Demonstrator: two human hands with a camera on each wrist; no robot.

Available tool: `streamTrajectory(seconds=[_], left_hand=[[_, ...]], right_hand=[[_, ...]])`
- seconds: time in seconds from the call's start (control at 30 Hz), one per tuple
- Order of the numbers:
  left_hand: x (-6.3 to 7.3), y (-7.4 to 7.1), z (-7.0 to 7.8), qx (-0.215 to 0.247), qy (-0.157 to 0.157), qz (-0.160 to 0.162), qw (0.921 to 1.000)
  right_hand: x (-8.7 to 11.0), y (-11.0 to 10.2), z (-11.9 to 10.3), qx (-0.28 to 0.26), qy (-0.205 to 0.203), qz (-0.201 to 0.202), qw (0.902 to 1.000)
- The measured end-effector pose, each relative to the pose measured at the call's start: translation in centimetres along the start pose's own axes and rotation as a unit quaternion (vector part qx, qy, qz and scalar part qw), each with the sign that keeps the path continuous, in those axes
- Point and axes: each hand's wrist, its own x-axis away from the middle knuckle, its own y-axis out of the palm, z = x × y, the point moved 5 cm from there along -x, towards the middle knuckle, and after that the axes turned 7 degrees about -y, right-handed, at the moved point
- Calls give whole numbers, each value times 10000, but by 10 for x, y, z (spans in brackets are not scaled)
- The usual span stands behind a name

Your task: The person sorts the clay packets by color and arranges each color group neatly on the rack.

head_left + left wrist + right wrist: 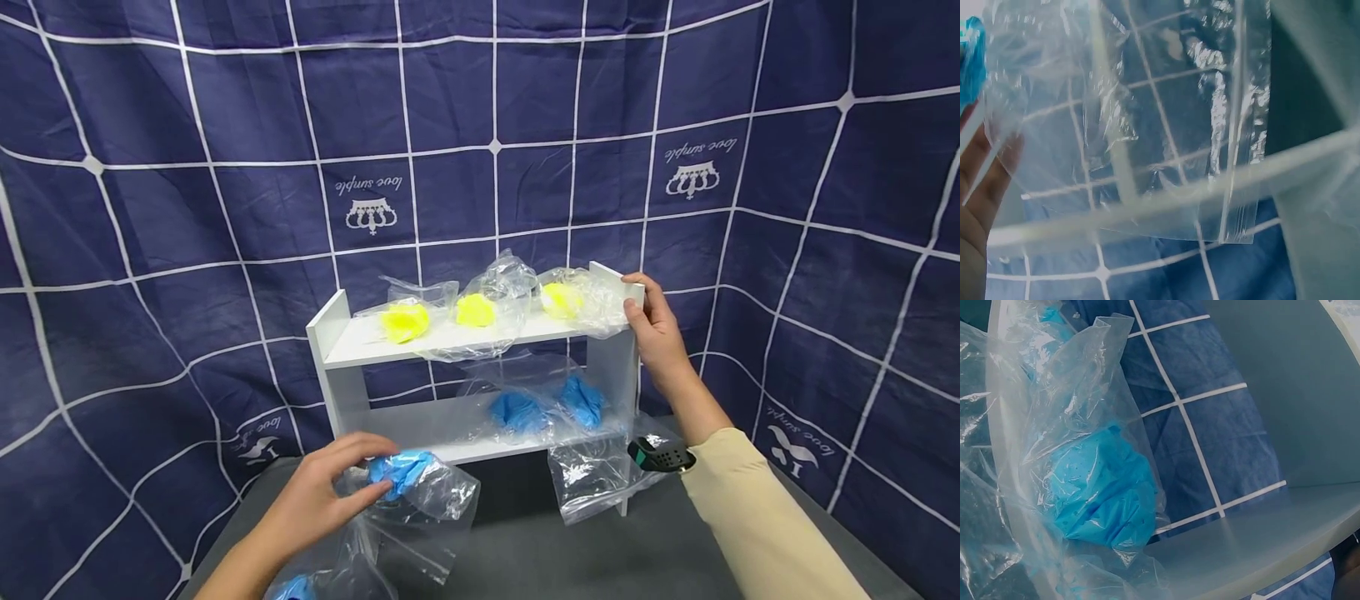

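Note:
My left hand [322, 487] pinches a clear zip bag [450, 492] with a soft blue lump [401, 472] inside, in front of a white two-tier shelf [352, 346]. In the left wrist view the bag's zip edge [1238, 125] hangs down, and the blue lump [971, 62] shows at the left edge. My right hand [660, 333] grips the top of the shelf's right side panel. On the lower tier lie two bagged blue lumps [517, 412], one of them [1104, 487] large in the right wrist view. Three bagged yellow lumps [476, 310] rest on the upper tier.
Another bagged blue lump [294, 588] lies at the bottom left on the dark grey tabletop [517, 550]. A clear bag end [588, 483] hangs over the lower tier's front edge. Behind stands a navy curtain [262, 108] with white grid lines.

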Motion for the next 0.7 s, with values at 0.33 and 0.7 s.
streamTrajectory(seconds=[0.33,0.7], left_hand=[[-46,25,-11,-209,-1318,343,9905],[-73,60,-42,-1036,-2441,389,9634]], right_hand=[[1,2,2,-76,-31,-102,9999],[3,0,1,-140,2,-57,9999]])
